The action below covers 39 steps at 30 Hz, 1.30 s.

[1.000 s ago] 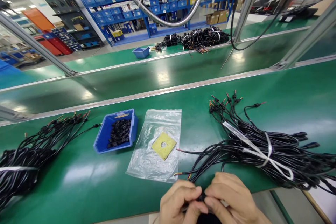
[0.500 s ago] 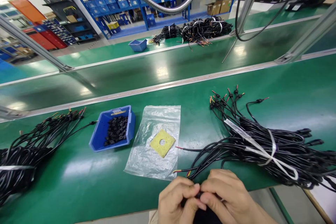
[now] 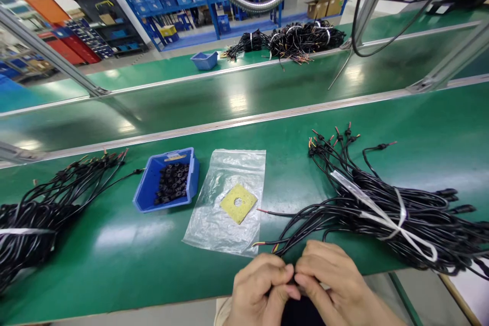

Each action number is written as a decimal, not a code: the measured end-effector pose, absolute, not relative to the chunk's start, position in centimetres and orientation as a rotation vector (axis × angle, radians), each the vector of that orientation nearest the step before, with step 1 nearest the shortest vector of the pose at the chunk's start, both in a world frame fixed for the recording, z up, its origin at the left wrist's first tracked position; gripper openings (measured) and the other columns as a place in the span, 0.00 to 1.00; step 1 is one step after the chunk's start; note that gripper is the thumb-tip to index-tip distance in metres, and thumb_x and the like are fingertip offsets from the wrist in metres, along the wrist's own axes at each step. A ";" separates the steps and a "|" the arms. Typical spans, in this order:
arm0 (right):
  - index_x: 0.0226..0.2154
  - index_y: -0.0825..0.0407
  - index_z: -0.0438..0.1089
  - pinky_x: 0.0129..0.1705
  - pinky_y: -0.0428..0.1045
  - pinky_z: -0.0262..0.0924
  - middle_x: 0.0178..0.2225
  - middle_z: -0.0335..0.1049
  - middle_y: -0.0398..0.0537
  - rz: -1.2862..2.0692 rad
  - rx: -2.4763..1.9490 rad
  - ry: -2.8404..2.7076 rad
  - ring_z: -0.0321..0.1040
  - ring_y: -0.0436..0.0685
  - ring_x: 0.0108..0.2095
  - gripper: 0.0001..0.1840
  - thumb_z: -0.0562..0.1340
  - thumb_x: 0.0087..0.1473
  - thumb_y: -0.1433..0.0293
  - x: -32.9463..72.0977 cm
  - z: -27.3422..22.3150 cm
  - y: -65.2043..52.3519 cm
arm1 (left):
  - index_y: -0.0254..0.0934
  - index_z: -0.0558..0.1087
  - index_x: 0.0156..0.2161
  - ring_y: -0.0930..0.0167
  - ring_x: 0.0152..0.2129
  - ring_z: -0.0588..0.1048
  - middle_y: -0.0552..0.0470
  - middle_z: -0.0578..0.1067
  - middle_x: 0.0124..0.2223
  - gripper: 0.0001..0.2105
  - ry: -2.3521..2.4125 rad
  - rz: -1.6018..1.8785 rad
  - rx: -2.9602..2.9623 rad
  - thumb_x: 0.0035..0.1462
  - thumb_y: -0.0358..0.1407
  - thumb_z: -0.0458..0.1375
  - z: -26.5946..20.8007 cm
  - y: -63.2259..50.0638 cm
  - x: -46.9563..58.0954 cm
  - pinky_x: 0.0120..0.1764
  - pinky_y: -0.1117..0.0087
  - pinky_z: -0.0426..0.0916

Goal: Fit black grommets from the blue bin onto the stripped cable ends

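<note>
My left hand (image 3: 263,285) and my right hand (image 3: 330,282) meet at the bench's front edge, thumbs and forefingers pinched together. Between the fingertips a small black part (image 3: 293,280) shows only as a dark sliver; the fingers hide the rest. Just beyond my hands lie the stripped ends of a bundle of black cables (image 3: 355,209), tied with white strips, on the right. Some of its cables carry black fittings near their bare wire ends. A clear zip bag (image 3: 206,224) lies flat ahead, with a yellow square pad (image 3: 239,204) with a round hole on it.
A blue bin (image 3: 141,193) holding several small black fittings (image 3: 173,183) stands left of the bag. Another cable bundle (image 3: 30,234) lies at far left. Across the metal rail, a small blue bin (image 3: 204,61) and more cables (image 3: 305,41) sit. A metal hose (image 3: 252,5) hangs overhead.
The view has shifted slightly, so the bench items sit a little higher and further right. My fingertips stay pinched together, and less of the black part shows between them.
</note>
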State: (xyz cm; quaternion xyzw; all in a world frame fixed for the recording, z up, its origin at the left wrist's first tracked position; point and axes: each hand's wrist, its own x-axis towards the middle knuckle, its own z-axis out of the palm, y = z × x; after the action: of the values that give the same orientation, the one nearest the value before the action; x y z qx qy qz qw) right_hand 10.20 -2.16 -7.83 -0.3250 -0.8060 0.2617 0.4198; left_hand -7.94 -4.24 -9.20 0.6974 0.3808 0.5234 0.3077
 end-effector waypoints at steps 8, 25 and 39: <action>0.28 0.51 0.63 0.28 0.47 0.50 0.22 0.61 0.40 0.675 -0.821 -2.073 0.58 0.49 0.24 0.19 0.49 0.71 0.71 10.2 -8.0 -2.6 | 0.36 0.74 0.36 0.74 0.21 0.74 0.51 0.76 0.27 0.05 0.978 1.337 1.936 0.66 0.32 0.59 -9.5 -4.1 -7.8 0.26 0.77 0.72; 0.30 0.52 0.63 0.28 0.47 0.50 0.24 0.60 0.42 0.692 -0.793 -2.066 0.56 0.50 0.25 0.13 0.52 0.66 0.75 10.8 -8.4 -2.6 | 0.36 0.78 0.38 0.73 0.22 0.75 0.51 0.77 0.28 0.01 1.014 1.377 1.763 0.61 0.32 0.64 -9.3 -4.4 -7.8 0.27 0.76 0.72; 0.36 0.53 0.67 0.28 0.46 0.56 0.26 0.65 0.43 0.683 -0.842 -1.978 0.61 0.50 0.26 0.06 0.56 0.62 0.77 10.6 -8.3 -2.6 | 0.35 0.79 0.33 0.73 0.20 0.74 0.51 0.78 0.26 0.05 1.127 1.301 1.625 0.57 0.35 0.68 -9.0 -4.3 -7.8 0.25 0.76 0.71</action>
State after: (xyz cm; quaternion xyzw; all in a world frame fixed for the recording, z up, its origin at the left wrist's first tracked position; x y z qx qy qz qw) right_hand 10.60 -2.62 -8.29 -0.3374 -0.7922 0.2736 0.4287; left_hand -7.82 -4.28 -8.95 0.6356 0.4408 0.5089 0.3778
